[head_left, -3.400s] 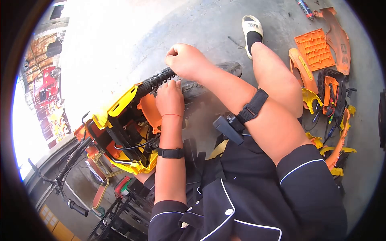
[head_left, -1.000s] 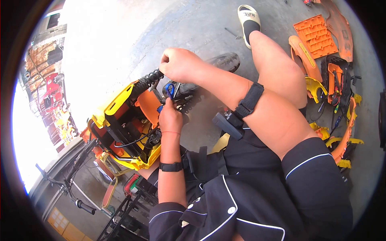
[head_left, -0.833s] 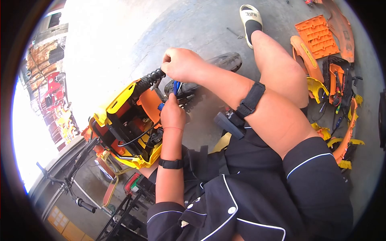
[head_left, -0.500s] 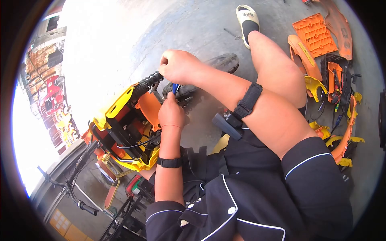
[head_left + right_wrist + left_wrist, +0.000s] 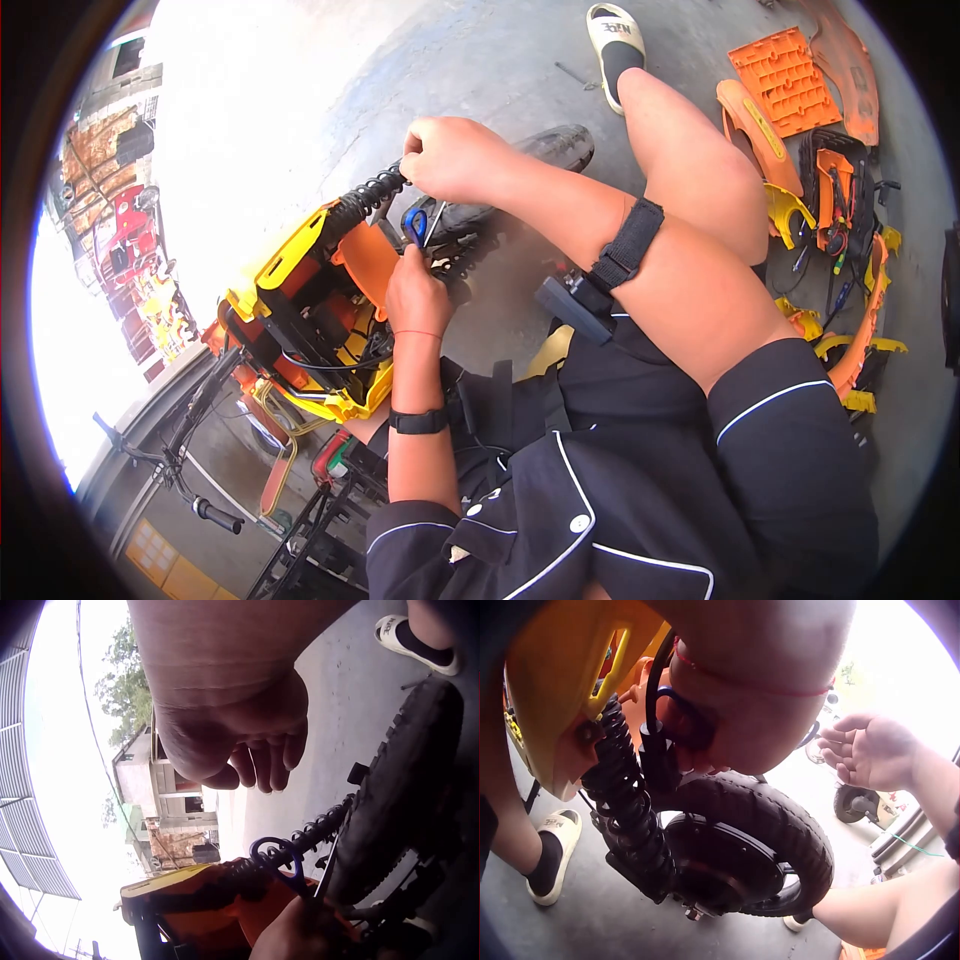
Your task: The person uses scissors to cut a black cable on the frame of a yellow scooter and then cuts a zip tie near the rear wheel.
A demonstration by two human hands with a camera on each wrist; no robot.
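Blue scissors (image 5: 298,882): a ring handle and a bright blade stick up out of the left hand (image 5: 416,292), near the black spring (image 5: 630,817); we see both parts best from the right wrist.
Left-hand grip: fingers curled round the scissors; from the left wrist we make out only dark blue handle, below the red string (image 5: 757,688).
Right hand (image 5: 452,160): from above it looks like a fist at the spring's end, yet both wrist views show us loosely bent, released fingers, well apart from the spring.
Black cable (image 5: 652,705): hangs just beside the left hand, plain to us only from the left wrist.
Tyre (image 5: 810,832): beyond the spring; from above, the right arm covers part of it.
Bike panels: yellow panel (image 5: 310,235) and orange panel (image 5: 366,265), left of the hands as we look down.
Floor (image 5: 500,90): slipper (image 5: 615,32) on a foot, orange tray (image 5: 785,82) farther right.
House (image 5: 176,776): ours from the right wrist; glare washes out that side from above.
Hard to tell: whether the blade touches anything.
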